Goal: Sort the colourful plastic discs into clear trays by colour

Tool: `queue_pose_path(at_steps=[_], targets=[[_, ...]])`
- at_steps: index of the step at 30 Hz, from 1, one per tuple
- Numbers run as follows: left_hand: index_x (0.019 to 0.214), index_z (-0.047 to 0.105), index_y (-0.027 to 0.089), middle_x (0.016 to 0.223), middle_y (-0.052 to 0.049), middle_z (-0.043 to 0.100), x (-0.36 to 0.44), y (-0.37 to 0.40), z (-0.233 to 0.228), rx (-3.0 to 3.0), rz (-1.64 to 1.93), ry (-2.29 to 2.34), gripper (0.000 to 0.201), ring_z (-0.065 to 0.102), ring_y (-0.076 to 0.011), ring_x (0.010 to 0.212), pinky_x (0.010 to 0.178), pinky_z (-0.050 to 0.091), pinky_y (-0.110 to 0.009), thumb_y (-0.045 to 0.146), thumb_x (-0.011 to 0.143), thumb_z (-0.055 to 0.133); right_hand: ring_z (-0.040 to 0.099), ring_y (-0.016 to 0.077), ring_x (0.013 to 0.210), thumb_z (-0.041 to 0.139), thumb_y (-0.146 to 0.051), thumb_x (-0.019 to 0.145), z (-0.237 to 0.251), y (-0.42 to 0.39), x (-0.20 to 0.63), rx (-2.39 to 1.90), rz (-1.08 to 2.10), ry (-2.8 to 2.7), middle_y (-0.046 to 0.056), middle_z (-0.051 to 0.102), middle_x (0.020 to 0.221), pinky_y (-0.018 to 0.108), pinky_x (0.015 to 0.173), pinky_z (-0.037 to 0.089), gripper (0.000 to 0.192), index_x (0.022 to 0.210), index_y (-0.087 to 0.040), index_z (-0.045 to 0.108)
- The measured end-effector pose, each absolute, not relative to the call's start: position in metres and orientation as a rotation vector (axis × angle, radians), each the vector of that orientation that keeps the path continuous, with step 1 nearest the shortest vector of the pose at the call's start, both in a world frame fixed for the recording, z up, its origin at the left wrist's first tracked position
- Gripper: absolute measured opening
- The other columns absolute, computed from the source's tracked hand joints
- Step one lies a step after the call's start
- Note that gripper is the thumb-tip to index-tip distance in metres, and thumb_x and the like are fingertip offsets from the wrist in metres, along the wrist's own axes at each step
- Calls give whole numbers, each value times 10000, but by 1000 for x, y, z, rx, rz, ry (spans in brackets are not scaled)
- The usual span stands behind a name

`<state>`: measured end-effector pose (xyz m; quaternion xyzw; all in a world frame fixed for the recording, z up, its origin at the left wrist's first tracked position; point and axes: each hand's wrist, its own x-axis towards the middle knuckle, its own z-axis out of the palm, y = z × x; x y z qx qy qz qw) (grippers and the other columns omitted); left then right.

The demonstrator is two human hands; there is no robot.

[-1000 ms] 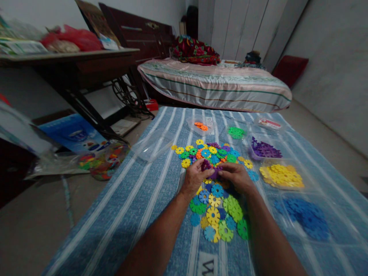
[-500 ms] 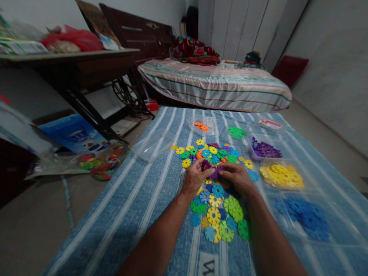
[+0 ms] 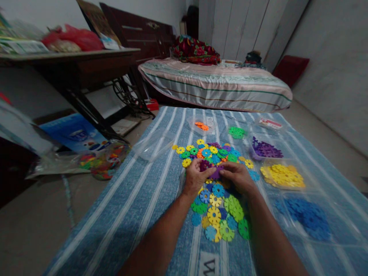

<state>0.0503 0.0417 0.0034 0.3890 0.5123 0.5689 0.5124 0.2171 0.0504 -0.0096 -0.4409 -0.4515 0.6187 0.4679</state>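
Between my two hands are purple notched plastic discs (image 3: pixel 216 172), held just above a loose pile. My left hand (image 3: pixel 197 177) pinches the darker purple ones with thumb and fingers. My right hand (image 3: pixel 237 176) grips a brighter purple disc at its right edge; whether the pieces are joined I cannot tell. Yellow, green, blue and orange flower-shaped discs (image 3: pixel 214 215) lie spread below and behind the hands. On the right stand clear boxes of sorted discs: purple discs (image 3: pixel 266 147), yellow discs (image 3: pixel 282 175) and blue discs (image 3: pixel 310 217).
Further back are a container with orange discs (image 3: pixel 201 125), one with green discs (image 3: pixel 237 132) and a box with a red-and-white item (image 3: pixel 270 123). A clear plastic lid (image 3: pixel 153 145) lies at left on the striped cloth (image 3: pixel 115 226). Beyond stands a bed (image 3: pixel 218 84).
Both hands stay almost in place over the pile. The purple discs between them have shifted slightly, with a little more of the darker ones showing.
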Motion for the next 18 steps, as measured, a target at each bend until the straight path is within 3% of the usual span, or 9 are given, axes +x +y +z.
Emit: queue_pose_path(at_steps=[18], targets=[[888,628,137,766,-9,710,43,47,0,770,1299,1041,462,646,-123,653,641,512,-237,268,509,858,518,90,414,851,-359,589,-16,53,222,-1023,1574,-1107,-29,626,565,210,397,432,326,816,-174,709]])
